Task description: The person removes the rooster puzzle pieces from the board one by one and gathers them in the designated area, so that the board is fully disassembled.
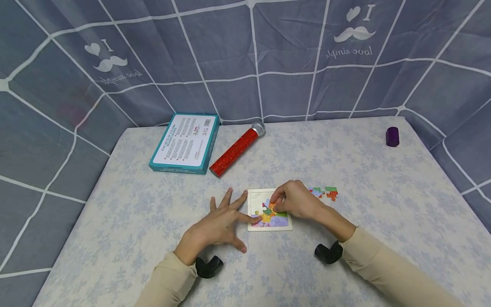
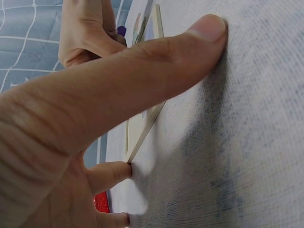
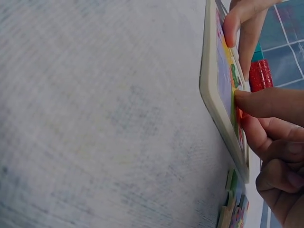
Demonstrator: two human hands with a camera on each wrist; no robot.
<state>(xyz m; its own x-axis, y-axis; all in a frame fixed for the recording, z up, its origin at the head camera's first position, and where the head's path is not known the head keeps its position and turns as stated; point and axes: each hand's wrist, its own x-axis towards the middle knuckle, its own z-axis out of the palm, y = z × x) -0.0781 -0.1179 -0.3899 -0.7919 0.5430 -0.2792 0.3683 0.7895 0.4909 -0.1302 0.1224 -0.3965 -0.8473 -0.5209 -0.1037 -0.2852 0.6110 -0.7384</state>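
A small jigsaw board [image 1: 270, 228] with a pale raised border lies flat on the table, partly filled with colourful pieces. My left hand [image 1: 220, 224] is spread at its left side, one finger reaching over the lower left pieces while the thumb rests on the tablecloth. From the right, my right hand [image 1: 301, 200] pinches an orange puzzle piece [image 1: 272, 206] between thumb and fingers, low over the middle of the board. That hand hides the board's upper right. Loose puzzle pieces [image 1: 331, 193] lie just beyond it, partly covered; the right wrist view also shows some [image 3: 232, 206].
Behind the board lie a red glittery microphone [image 1: 238, 150] and a teal-edged box [image 1: 184, 140] with a printed white face. A dark purple cylinder [image 1: 392, 137] stands near the back right corner. Grey-blue checked cloth [image 1: 230, 47] hangs behind the table.
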